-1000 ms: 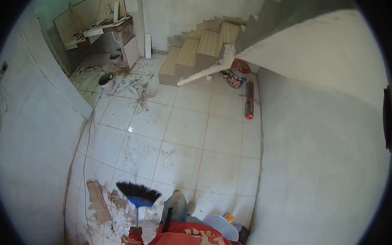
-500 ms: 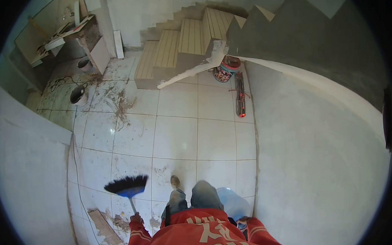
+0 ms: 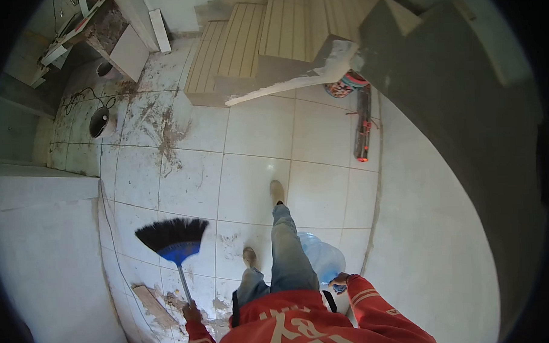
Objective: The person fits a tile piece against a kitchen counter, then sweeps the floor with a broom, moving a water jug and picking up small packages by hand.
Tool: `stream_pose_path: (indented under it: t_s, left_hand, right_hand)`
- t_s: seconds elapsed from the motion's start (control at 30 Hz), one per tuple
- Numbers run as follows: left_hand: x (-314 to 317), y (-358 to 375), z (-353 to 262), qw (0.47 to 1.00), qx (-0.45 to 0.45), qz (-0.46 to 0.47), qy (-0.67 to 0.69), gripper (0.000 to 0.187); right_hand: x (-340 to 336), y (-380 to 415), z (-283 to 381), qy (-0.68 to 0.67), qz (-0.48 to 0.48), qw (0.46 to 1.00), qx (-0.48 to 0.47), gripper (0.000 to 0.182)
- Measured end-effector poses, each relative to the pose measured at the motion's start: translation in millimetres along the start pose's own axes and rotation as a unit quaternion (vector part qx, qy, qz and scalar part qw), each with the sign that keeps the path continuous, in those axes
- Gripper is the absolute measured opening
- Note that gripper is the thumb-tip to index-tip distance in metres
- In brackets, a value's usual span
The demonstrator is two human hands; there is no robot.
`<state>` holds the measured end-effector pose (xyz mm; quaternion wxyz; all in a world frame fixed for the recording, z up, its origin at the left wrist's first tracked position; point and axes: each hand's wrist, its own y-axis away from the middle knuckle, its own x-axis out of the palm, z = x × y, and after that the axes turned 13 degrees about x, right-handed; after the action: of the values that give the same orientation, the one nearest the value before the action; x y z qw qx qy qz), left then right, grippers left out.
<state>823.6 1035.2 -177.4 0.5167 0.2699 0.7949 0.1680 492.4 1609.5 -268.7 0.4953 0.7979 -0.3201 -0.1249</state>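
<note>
My left hand (image 3: 192, 313) is closed around the grey handle of a broom (image 3: 174, 240) with black bristles and a blue base. The bristle end points forward, held to the left of my legs. On the other side, my right hand (image 3: 340, 281) grips a large translucent blue water jug (image 3: 321, 256) at its neck end. The jug hangs beside my right leg, partly behind it. Fine details of the right-hand fingers are too small to make out.
Tiled stairs (image 3: 240, 42) rise ahead. A colourful bucket (image 3: 346, 85) and a dark tube-like tool (image 3: 363, 126) lie by the right wall. At left are a white bucket (image 3: 103, 123), dirt (image 3: 167, 136), a cable (image 3: 110, 222) and a board (image 3: 153, 306).
I have stepped forward, my right foot now ahead. The jug has come further into view with my right hand. The broom stays in my left hand, its bristles slightly further forward.
</note>
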Motion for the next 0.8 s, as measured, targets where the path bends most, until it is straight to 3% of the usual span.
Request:
stream_pose_path:
  t_s: [0.1, 0.17, 0.2, 0.23, 0.3, 0.37, 0.43, 0.47, 0.5, 0.53, 0.57, 0.6, 0.63, 0.67, 0.77, 0.8]
  left_hand:
    - [22, 42, -54, 0.996, -0.071, 0.003, -0.063, 0.036]
    - [41, 59, -24, 0.992, -0.012, -0.03, -0.12, 0.037]
    - [41, 71, -59, 0.993, -0.094, -0.003, -0.069, 0.037]
    - [43, 89, -88, 0.984, -0.176, 0.02, -0.016, 0.038]
    - [45, 102, -113, 0.974, -0.221, 0.036, -0.017, 0.038]
    - [49, 113, -140, 0.96, -0.269, 0.055, -0.049, 0.034]
    - [42, 119, -113, 0.963, -0.251, 0.085, -0.043, 0.031]
    - [38, 125, -105, 0.953, -0.25, 0.142, -0.1, 0.02]
    - [35, 127, -102, 0.935, -0.248, 0.197, -0.157, 0.041]
    - [40, 126, -101, 0.952, -0.26, 0.107, -0.119, 0.038]
    - [41, 131, -98, 0.965, -0.197, 0.109, -0.133, 0.031]
    - [44, 133, -94, 0.981, 0.006, 0.089, -0.173, 0.023]
    - [47, 132, -92, 0.953, 0.21, 0.067, -0.207, 0.016]
    - [38, 129, -118, 0.977, -0.196, 0.084, -0.007, 0.013]
    - [45, 118, -143, 0.972, -0.218, 0.073, -0.044, 0.021]
    - [47, 113, -135, 0.971, -0.223, 0.065, -0.062, 0.019]
  right_hand:
    - [-75, -14, 77, 0.062, -0.002, 0.998, 0.003, 0.027]
    - [-127, -17, 125, 0.139, -0.038, 0.99, -0.011, 0.029]
    - [-154, -56, 139, 0.218, -0.075, 0.972, -0.048, 0.031]
    - [-176, -43, 163, 0.267, -0.13, 0.953, -0.064, 0.034]
    - [-206, -35, 204, 0.296, -0.191, 0.935, -0.039, 0.04]
    - [-250, -109, 217, 0.403, -0.241, 0.878, -0.091, 0.045]
    - [-260, -10, 281, 0.27, -0.305, 0.913, 0.015, 0.05]
    - [-275, -31, 291, 0.28, -0.336, 0.899, 0.008, 0.051]
    - [-288, -46, 303, 0.289, -0.367, 0.884, 0.002, 0.052]
    - [-304, -65, 313, 0.298, -0.37, 0.88, 0.014, 0.055]
    - [-323, -86, 322, 0.308, -0.374, 0.875, 0.023, 0.058]
    - [-344, -100, 328, 0.309, -0.387, 0.869, 0.021, 0.055]
    - [-363, -111, 335, 0.31, -0.4, 0.862, 0.017, 0.051]
    - [-380, -117, 343, 0.299, -0.419, 0.857, 0.019, 0.048]
    - [-430, -125, 364, 0.293, -0.48, 0.827, 0.018, 0.042]
    - [-433, -92, 376, 0.292, -0.467, 0.834, 0.034, 0.041]
